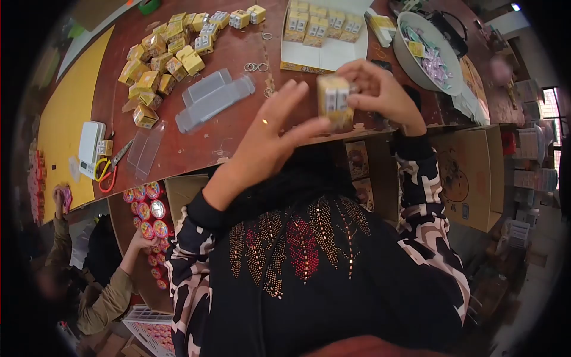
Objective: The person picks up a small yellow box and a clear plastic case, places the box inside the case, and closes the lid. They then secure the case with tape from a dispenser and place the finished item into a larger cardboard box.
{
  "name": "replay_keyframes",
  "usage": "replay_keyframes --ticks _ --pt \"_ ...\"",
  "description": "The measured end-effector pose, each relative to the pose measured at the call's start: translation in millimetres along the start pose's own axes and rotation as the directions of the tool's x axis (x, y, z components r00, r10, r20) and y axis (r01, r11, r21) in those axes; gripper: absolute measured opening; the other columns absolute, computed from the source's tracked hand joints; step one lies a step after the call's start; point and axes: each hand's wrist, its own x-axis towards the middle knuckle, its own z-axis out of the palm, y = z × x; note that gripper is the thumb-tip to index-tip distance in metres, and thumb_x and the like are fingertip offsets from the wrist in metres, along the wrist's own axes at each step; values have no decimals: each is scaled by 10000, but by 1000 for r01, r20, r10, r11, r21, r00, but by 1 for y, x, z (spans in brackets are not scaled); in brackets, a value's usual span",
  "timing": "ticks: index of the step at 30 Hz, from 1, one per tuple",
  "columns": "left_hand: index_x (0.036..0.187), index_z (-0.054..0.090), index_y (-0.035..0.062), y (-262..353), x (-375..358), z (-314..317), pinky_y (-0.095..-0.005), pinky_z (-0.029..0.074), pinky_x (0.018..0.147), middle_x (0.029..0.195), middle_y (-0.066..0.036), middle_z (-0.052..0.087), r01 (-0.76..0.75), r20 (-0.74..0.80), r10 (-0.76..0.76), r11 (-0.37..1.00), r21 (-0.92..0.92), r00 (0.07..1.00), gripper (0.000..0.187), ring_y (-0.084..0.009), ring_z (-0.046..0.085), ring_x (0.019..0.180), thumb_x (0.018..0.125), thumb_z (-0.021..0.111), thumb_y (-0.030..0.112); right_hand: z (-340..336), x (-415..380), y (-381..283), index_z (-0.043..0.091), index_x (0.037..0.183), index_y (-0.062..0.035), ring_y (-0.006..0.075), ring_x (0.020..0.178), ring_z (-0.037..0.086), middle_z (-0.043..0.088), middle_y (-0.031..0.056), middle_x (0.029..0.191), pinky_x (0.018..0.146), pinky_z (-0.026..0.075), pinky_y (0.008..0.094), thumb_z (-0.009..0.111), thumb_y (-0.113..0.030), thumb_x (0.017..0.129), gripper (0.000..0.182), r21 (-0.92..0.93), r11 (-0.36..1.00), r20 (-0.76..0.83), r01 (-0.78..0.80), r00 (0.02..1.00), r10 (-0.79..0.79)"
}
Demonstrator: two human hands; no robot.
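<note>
My right hand grips a small yellow-and-white carton, or a pair of them side by side, above the table's near edge; motion blurs it. Just left of it is my left hand, fingers spread, thumb pointing toward the carton and nothing in its grasp. Clear plastic sleeves lie flat on the table to the left of that hand. Beyond my hands stands an open white display box with several of the same cartons in rows inside.
Loose yellow cartons are heaped at the far left. Metal rings lie mid-table. Scissors and a white scale sit at left. A basin of small packets stands at right. A co-worker's hand touches round red-rimmed tins.
</note>
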Motion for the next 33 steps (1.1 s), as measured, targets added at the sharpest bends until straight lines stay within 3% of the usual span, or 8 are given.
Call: replay_keyframes --ticks 6,10,17,20,23,26,29,33 --pt "1482 302 24 -84 34 18 -407 382 1090 1457 -237 409 471 -17 -487 854 -221 873 792 -366 454 1322 796 698 23 -65 57 45 533 1195 -4 202 839 692 669 143 1067 724 551 323 761 -149 809 471 -716 678 -447 -164 854 -266" --pt "1516 226 19 -118 62 42 -385 377 1098 1466 -229 426 569 171 -563 674 -471 809 819 -322 423 1365 846 695 54 -81 94 80 538 1208 -16 233 862 702 686 153 1029 743 555 349 754 -141 797 480 -733 659 -439 -171 858 -265" --pt "1466 264 -25 -136 54 59 -383 406 1065 1391 -266 482 556 123 -568 698 -451 814 823 -345 486 1303 795 728 77 -83 112 105 520 1336 -99 245 953 701 693 147 1037 785 549 331 725 -144 827 550 -608 762 -501 -223 852 -150" --pt "1464 293 -16 -130 41 41 -402 385 1086 1393 -256 487 558 15 -588 759 -337 809 840 -367 476 1307 781 764 113 -84 104 97 505 1369 -109 238 994 692 682 161 1083 793 548 329 716 -146 841 570 -693 689 -486 -212 844 -229" --pt "1425 384 -14 -141 4 -17 -421 410 1064 1382 -248 499 447 -66 -442 882 147 894 855 -415 483 1269 731 827 216 -73 77 69 502 1373 -82 260 917 706 688 204 1073 778 551 357 716 -171 849 573 -763 626 -504 -161 754 -420" --pt "1392 445 13 -150 -35 -70 -423 457 997 1259 -226 591 572 -18 -602 749 335 798 843 -400 553 1181 681 849 216 -44 43 32 572 1299 -47 212 899 700 696 164 1085 757 549 314 695 -147 877 451 -588 805 -517 -81 803 -297" --pt "1271 555 8 -147 -40 -91 -430 474 949 1174 -215 622 630 151 -766 609 482 625 716 -394 580 1111 654 857 210 4 28 10 632 1209 -21 164 874 688 703 123 1068 735 543 270 681 -98 887 335 -417 908 -441 22 869 -224" --pt "1106 628 11 -151 -49 -88 -439 483 892 1111 -202 631 614 63 -694 672 414 717 531 -384 596 1054 661 847 199 50 26 0 662 1136 -11 155 854 686 696 113 1004 713 552 264 680 -56 876 265 -450 892 -374 42 898 -231"
